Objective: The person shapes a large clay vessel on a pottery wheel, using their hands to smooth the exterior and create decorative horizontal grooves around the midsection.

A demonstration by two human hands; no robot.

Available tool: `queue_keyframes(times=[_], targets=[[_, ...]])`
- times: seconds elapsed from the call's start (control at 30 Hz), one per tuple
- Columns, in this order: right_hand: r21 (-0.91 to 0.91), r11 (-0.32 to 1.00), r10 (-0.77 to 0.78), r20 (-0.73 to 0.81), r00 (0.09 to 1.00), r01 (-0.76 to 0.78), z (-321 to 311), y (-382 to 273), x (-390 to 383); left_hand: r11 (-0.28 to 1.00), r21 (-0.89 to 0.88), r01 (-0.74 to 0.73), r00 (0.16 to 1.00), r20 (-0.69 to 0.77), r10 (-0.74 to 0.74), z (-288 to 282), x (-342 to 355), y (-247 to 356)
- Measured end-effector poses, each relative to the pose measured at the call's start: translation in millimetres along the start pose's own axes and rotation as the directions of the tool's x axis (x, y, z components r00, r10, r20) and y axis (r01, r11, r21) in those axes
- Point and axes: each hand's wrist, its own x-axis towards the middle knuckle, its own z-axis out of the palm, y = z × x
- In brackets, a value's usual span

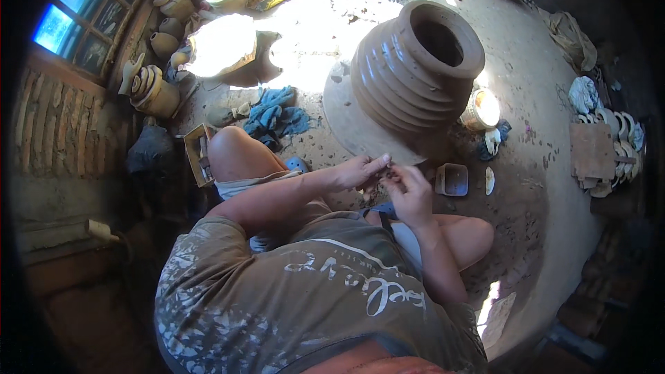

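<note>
My left hand [361, 172] and my right hand [411, 195] meet in front of my lap, fingertips close together. The fingers of both are bent and closed around something small and dark between them, too small to name. Just beyond them stands a large ribbed clay pot [415, 73], brown and wide-mouthed, with horizontal ridges round its body. It rests on a round grey base [339, 107]. Right of my right hand, a small rectangular tub [452, 179] sits on the floor beside a pale oval piece [490, 181].
Blue cloths [273, 114] lie left of the pot. A wooden box [199, 156] is by my left knee. A pale bucket [483, 109] stands right of the pot. Several pots [156, 93] line the window wall. Clay crumbs are scattered over the floor [533, 208].
</note>
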Motion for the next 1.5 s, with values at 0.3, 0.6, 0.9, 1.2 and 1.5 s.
queue_keyframes(times=[0.3,0.6,0.9,1.2,1.5], targets=[[-0.048,0.998,-0.034,-0.001,0.999,0.034,0.2,-2.3,-1.1,0.993,-0.112,-0.032,0.998,0.053,0.038,18.2,-26.3,19.8],[0.085,0.987,0.137,-0.001,0.991,-0.136,6.5,8.4,-14.8,0.958,0.238,-0.162,0.979,-0.083,0.186,1.4,-16.2,19.8],[0.416,0.845,0.447,-0.206,0.87,-0.336,-13.9,36.4,0.2,0.16,0.969,0.188,0.846,-0.243,0.475,-87.2,11.9,-28.4],[0.244,0.938,0.314,-0.301,0.9,-0.246,-14.2,12.6,35.6,0.242,0.899,0.365,0.845,-0.429,0.32,-81.7,6.5,16.0],[0.304,0.945,0.246,-0.429,0.869,-0.118,-4.4,21.0,41.6,0.12,0.91,0.397,0.905,-0.409,0.112,-62.4,13.6,19.3]])
